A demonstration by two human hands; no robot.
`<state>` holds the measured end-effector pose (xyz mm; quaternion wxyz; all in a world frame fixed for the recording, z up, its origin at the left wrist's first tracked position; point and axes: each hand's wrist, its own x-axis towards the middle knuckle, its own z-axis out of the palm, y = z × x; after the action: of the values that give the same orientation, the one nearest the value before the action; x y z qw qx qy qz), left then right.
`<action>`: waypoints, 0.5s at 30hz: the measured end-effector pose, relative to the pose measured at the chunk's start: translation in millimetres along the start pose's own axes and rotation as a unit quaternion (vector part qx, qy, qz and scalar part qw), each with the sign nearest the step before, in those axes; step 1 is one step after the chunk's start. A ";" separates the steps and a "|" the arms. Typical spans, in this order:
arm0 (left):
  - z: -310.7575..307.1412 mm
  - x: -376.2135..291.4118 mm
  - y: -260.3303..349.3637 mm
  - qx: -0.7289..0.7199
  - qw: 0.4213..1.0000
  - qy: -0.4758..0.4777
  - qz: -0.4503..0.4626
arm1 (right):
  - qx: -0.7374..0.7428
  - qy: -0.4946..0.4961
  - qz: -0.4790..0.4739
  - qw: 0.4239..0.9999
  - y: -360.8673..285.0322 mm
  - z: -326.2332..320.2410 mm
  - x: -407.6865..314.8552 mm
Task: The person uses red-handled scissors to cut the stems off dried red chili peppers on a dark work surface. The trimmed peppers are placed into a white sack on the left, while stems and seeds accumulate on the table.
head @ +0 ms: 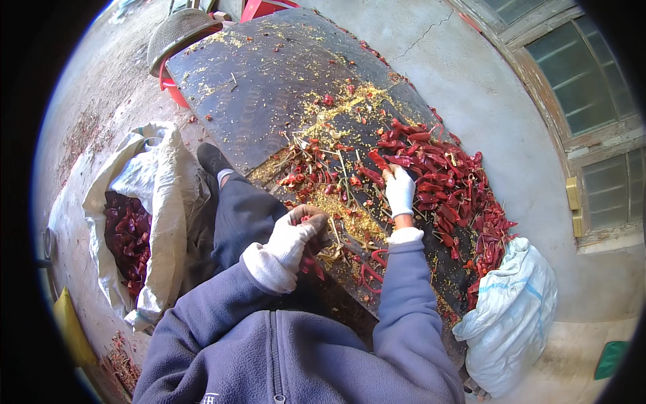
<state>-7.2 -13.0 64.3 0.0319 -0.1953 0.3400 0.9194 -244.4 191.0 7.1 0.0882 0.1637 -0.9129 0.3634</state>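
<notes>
My left hand [298,232], in a white glove with dirty fingertips, is closed around red dried chilies [311,262] low over the near side of the dark board [222,111]. My right hand [398,189], in a cleaner white glove, pinches a red dried chili [377,159] at the left edge of a large chili pile [444,187]. Scissors with red handles [372,272] lie between my forearms. Yellow seeds [353,217], stems and chili scraps are strewn over the board to the left of the pile.
An open white woven sack [169,217] holding dark red chilies stands left of my leg. Another white sack [515,313] rests at the pile's near right end. A straw hat [176,38] hangs over a red container [174,91] at the far left corner. A wall with windows [575,81] runs along the right.
</notes>
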 end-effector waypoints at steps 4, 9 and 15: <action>6.9 -3.9 10.1 0.072 0.996 0.038 -0.037 | 0.232 -0.060 0.164 0.957 -11.1 -12.2 -14.4; 8.5 -6.1 7.3 0.129 0.990 0.045 0.031 | 0.584 -0.147 0.222 0.767 -67.2 -28.7 -59.0; 7.5 -9.8 5.4 0.187 0.973 -0.015 0.133 | 0.571 -0.262 0.243 0.740 -105.9 -22.5 -122.9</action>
<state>-1.8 -11.6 76.5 -0.0501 -0.1253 0.5284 0.8382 -90.6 163.2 56.0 -0.3551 0.0451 -0.5307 0.7683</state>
